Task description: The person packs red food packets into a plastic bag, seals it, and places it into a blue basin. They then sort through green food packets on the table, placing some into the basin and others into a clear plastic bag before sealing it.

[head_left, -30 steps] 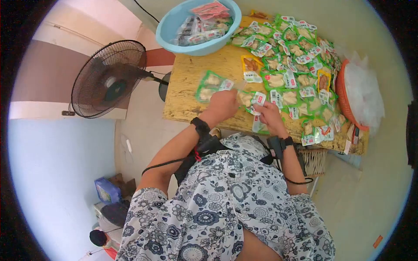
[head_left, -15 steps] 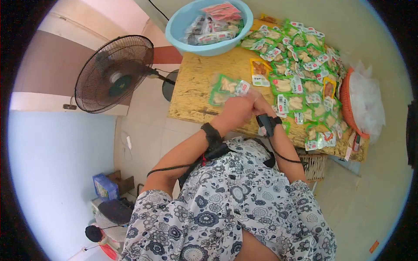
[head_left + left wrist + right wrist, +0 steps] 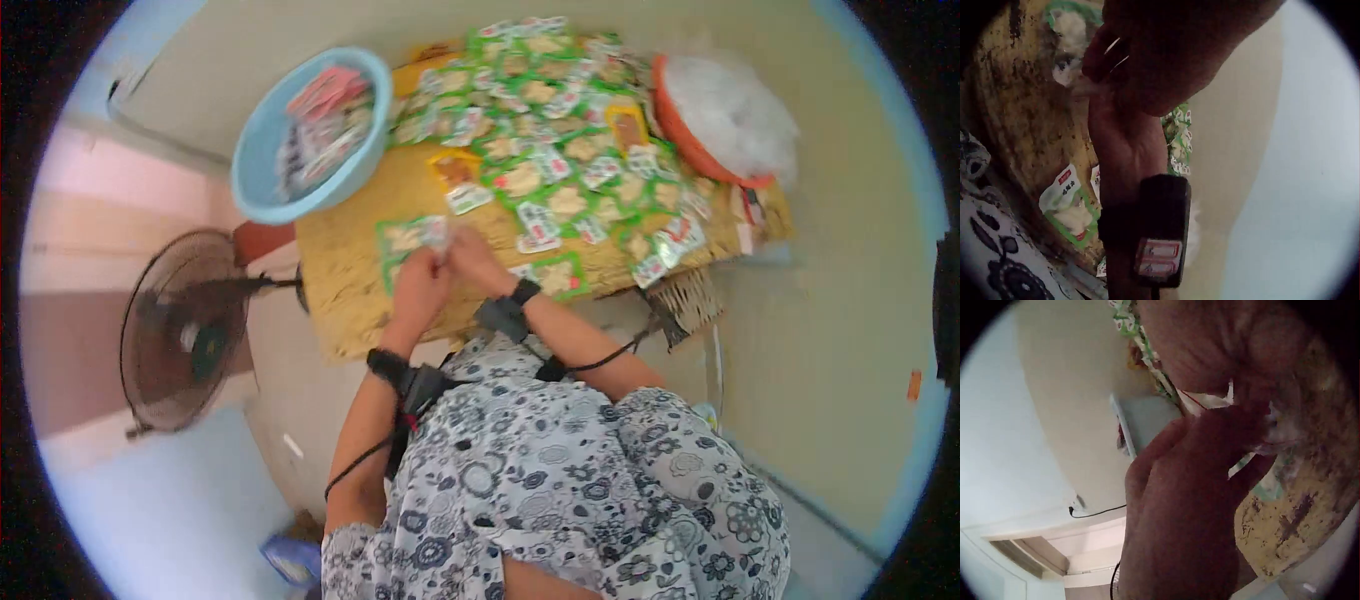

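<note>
In the head view, a clear plastic bag [image 3: 437, 231] with green-edged food packets [image 3: 403, 238] showing through it lies at the left of the table. My left hand [image 3: 423, 287] pinches the bag's near right end. Close beside it, my right hand [image 3: 474, 260] has its fingers on the same end, the two hands nearly touching. Thin clear plastic [image 3: 1282, 428] shows between the fingers in the right wrist view. Just right of the right hand, one green-edged packet [image 3: 556, 275] lies near the table's front edge. The hands cover part of the bag.
Many green-edged packets [image 3: 565, 203] cover the back and right of the yellow wooden table [image 3: 345, 300]. One yellow packet [image 3: 460, 181] lies nearer. A blue basin [image 3: 262, 150] stands back left, an orange basket [image 3: 685, 140] with clear bags back right. A fan [image 3: 187, 330] is left.
The view has swung to the right. My right hand has moved left from beside the pile to my left hand, and the packet it held no longer shows apart from the bag.
</note>
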### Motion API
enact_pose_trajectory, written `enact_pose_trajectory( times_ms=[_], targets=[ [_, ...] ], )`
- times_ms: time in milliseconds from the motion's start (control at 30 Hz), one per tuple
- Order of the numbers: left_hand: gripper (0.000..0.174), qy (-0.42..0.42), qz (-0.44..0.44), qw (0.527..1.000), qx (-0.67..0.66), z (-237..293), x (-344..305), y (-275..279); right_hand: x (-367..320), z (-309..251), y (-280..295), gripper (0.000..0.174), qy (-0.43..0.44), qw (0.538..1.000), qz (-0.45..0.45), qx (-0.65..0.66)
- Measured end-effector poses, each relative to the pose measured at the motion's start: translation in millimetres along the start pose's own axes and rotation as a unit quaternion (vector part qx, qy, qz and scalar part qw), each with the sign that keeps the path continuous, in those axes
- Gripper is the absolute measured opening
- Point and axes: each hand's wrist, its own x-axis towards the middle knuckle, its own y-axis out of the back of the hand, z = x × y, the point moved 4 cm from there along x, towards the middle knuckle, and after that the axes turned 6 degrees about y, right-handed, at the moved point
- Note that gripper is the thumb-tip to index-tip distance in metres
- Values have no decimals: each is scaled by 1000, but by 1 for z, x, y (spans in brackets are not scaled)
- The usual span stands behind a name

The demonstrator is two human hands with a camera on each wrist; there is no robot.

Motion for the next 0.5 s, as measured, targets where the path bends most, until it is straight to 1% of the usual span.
enact_pose_trajectory(
  times_ms=[33,67,133,167,200,233,267,367,433,500],
  targets=[
    [14,-18,24,1000,9,-1,1,1,-1,14,0,15,-49,997,2,56],
    [14,-24,14,1000,-4,-2,1,-3,-5,24,6,19,-36,999,-6,25],
    [16,-35,-1,999,-21,7,1,4,-14,8,11,25,-9,999,-26,-32],
    [16,-25,-12,999,-24,6,1,6,-17,4,12,11,-6,999,-30,-16],
    [17,-14,-21,999,-27,5,1,8,-24,-7,19,12,-30,998,-17,58],
    [17,-3,-30,999,-30,4,2,10,-34,-31,30,14,-53,990,-5,131],
    [17,-7,-35,999,-30,0,4,12,-43,-47,42,16,-74,976,7,205],
    [18,-14,-47,998,-46,-13,9,12,-67,-58,89,14,-46,991,85,93],
    [17,-14,-51,996,-69,-12,9,12,-82,-43,124,15,6,981,159,110],
    [18,-10,-60,996,-67,-15,11,11,-104,-39,163,17,-38,970,235,47]
  ],
)
